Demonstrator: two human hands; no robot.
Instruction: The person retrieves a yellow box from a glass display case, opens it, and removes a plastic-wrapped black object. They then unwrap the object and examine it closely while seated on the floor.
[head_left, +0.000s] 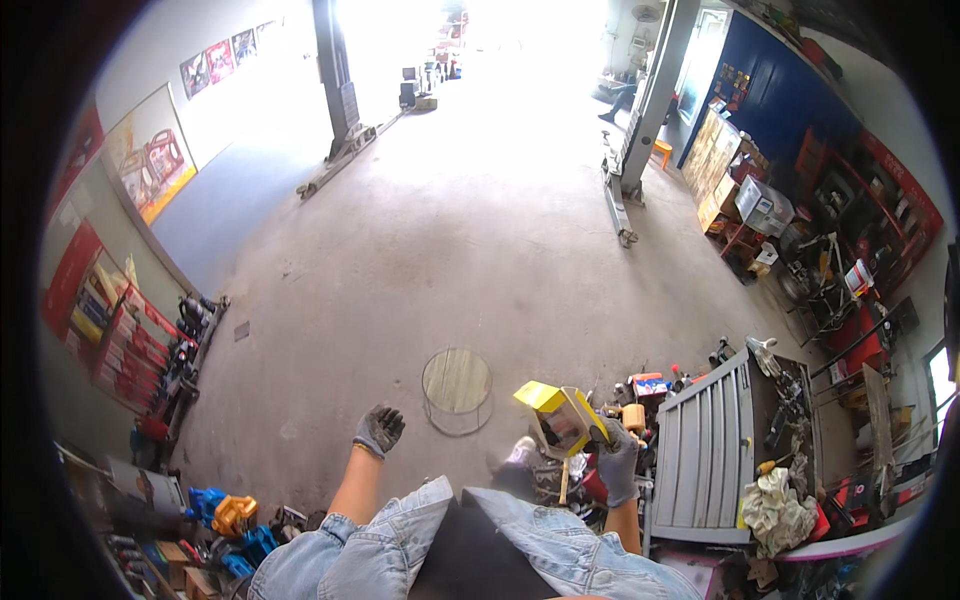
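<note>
My right hand (619, 459), in a grey work glove, grips a yellow and white cardboard box (559, 421) by its right side. The box is tilted, and its near side shows a dark inside or window; I cannot tell what is in it. My left hand (380, 431), in a grey glove with a dirt-darkened palm, is held out over the concrete floor with nothing in it, fingers slightly curled and a little apart. Between the hands and farther out stands a round stool (457, 381) with a wood-look top and thin metal legs.
At right is a grey drawer cabinet (701, 457) with cloth rags (780, 510) on top. A hammer (564, 481) and loose parts lie below the box. Lift posts (341, 82) (651, 97) stand ahead. Blue and orange plastic bins (234, 514) are at lower left. A person's leg (619, 97) shows far right.
</note>
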